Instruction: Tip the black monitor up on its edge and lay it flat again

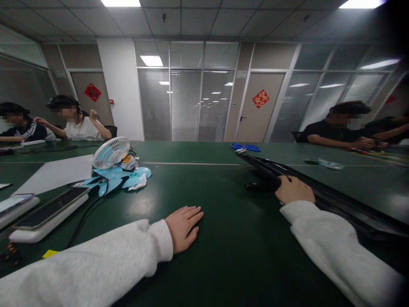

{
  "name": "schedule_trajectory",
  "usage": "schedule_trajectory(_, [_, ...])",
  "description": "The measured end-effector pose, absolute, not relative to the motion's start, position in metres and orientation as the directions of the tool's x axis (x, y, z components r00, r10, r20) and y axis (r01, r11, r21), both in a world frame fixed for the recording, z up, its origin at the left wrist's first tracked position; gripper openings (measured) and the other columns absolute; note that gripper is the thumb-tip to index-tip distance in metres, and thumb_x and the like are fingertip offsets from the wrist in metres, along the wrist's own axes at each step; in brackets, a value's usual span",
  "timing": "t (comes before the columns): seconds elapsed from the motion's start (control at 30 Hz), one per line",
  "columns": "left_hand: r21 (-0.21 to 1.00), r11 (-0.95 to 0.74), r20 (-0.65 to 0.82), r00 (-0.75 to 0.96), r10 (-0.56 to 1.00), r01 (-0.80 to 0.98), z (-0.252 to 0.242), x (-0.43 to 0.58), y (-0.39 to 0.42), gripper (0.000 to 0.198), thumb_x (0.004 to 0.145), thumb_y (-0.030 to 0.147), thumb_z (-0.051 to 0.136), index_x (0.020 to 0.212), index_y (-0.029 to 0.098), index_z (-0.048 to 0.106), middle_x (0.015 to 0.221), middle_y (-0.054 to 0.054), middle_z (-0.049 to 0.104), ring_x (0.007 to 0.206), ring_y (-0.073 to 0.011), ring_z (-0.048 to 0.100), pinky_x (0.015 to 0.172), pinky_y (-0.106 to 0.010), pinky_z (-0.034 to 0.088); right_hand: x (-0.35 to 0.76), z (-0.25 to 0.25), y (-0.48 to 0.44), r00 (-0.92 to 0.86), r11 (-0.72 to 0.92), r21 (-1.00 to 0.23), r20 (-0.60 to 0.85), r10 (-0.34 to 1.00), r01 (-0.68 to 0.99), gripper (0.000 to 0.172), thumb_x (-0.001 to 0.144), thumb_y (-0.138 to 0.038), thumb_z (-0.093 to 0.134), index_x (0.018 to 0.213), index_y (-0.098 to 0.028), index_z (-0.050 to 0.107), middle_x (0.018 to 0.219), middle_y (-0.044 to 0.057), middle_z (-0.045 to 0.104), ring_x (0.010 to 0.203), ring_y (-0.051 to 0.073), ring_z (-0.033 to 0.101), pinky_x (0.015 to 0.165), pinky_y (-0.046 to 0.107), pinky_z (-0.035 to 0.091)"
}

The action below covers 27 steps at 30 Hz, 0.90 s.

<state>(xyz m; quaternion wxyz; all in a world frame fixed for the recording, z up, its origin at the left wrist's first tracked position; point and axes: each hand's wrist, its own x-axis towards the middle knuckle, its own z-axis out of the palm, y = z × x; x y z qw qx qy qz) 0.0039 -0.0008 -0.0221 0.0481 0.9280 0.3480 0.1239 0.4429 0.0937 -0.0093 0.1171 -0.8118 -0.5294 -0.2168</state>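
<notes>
In the head view, the left hand [183,228] lies flat, fingers extended, on the smooth green table [220,187]. The right hand [295,189] is on a long, glossy black frame [338,200] slanting across the right side; whether it grips or merely rests, I cannot tell. At left, a round white fan [110,153] sits by blue blades [115,174]; a phone [53,209] lies on a white slab [38,233].

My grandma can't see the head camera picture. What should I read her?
A person's right hand is on a long black object, while the left hand lies flat on a green table. At the left are a white fan, light-blue fan blades and phones; people sit beyond.
</notes>
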Motion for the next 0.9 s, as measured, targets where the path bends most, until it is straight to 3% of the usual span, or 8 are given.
schedule_trajectory(0.5, [0.184,-0.761,0.198,0.735,0.649,0.622,-0.025,0.010,0.001,0.053,0.096,0.031,0.043,0.147,0.016,0.043,0.153,-0.009,0.041,0.140,-0.0257,0.040,0.116,-0.045,0.032,0.426,-0.018,0.102,0.235,-0.238,-0.052,0.458,0.858,0.970,0.066,0.076,-0.018,0.053,0.141,-0.023,0.050,0.147,0.012,0.042,0.127,0.031,0.047,0.103,0.044,0.039])
schedule_trajectory(0.9, [0.169,-0.761,0.222,0.728,0.648,0.626,-0.017,0.014,0.000,0.056,0.093,0.028,0.047,0.147,0.013,0.042,0.153,-0.010,0.040,0.140,-0.0239,0.039,0.118,-0.045,0.030,0.374,-0.016,0.098,-0.087,0.159,-0.129,0.440,0.894,0.979,0.070,0.077,-0.005,0.044,0.140,-0.032,0.052,0.150,0.001,0.040,0.133,0.022,0.045,0.113,0.038,0.037])
